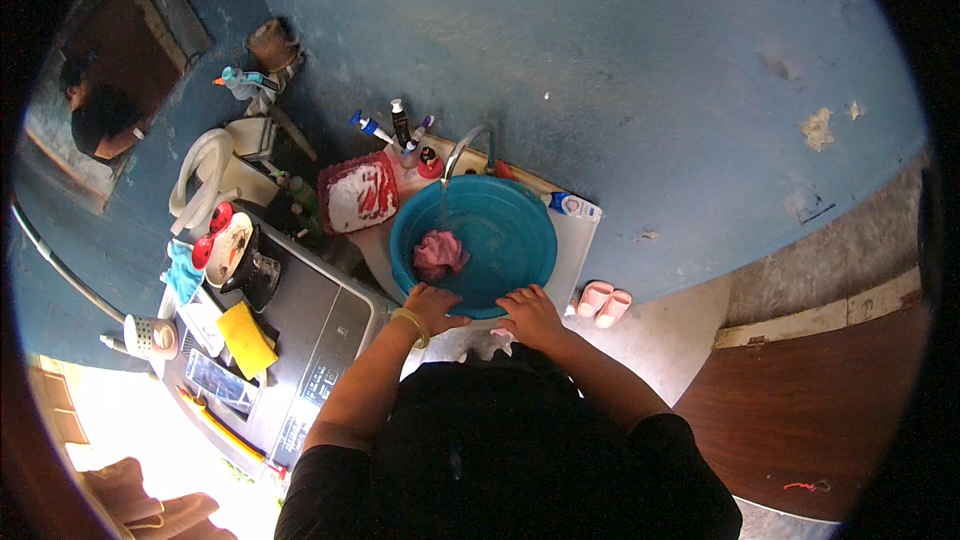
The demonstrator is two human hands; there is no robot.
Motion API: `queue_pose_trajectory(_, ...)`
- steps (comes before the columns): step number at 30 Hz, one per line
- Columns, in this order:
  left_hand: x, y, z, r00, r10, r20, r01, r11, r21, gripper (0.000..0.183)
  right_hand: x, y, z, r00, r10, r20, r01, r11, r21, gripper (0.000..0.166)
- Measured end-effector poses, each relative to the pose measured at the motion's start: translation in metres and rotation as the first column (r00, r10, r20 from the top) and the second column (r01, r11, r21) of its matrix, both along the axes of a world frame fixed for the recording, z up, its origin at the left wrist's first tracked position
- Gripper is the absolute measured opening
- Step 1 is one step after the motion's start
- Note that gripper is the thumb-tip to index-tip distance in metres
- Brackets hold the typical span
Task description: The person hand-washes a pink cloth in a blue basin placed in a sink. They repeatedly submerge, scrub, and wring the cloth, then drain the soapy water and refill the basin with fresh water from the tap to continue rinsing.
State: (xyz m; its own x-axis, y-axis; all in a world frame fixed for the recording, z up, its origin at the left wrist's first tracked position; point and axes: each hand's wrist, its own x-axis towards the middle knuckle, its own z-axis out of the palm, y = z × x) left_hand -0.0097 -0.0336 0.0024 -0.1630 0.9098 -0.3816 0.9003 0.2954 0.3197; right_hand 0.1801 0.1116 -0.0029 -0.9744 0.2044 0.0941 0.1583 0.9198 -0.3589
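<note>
A teal plastic basin (517, 210) sits on the sink in front of me, with water in it. My left hand (429, 309), a pale yellow bangle (417, 328) at its wrist, grips the near left part of the rim. On the near right part, my right hand (529, 315) holds the same rim, thumb and fingers over the edge. A crumpled pink cloth (439, 253) lies wet at the basin's left side, apart from both hands. Above the far rim curves a metal faucet (459, 148), and a thin stream falls from it into the basin.
Left of the basin stands a red basket (321, 191). Bottles (400, 124) and a toothpaste tube (576, 205) line the back ledge. A washing machine (330, 322) at left carries a yellow sponge cloth (247, 340) and a phone (221, 381). Pink slippers (604, 304) lie on the floor.
</note>
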Motion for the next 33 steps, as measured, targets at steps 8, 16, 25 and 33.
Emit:
queue_pose_trajectory(8,0.003,0.005,0.004,0.995,0.1,0.026,-0.101,0.995,0.025,0.042,-0.037,0.024,0.023,0.958,0.001,0.288,0.075,0.964,-0.255,0.038)
queue_pose_trajectory(16,0.008,0.011,0.01,0.998,0.055,-0.013,-0.056,0.996,-0.067,0.035,-0.137,0.019,0.008,0.962,0.165,0.217,-0.134,0.98,-0.149,0.057)
queue_pose_trajectory(25,0.008,0.012,0.006,0.999,0.014,0.049,-0.014,1.0,0.009,0.029,-0.196,0.012,-0.107,0.967,0.254,0.023,-0.255,0.963,0.087,0.029)
queue_pose_trajectory(33,0.005,0.017,0.006,0.97,0.15,0.193,-0.156,0.988,0.015,0.035,-0.18,0.1,-0.068,0.94,-0.183,0.289,0.309,0.092,-0.947,0.025)
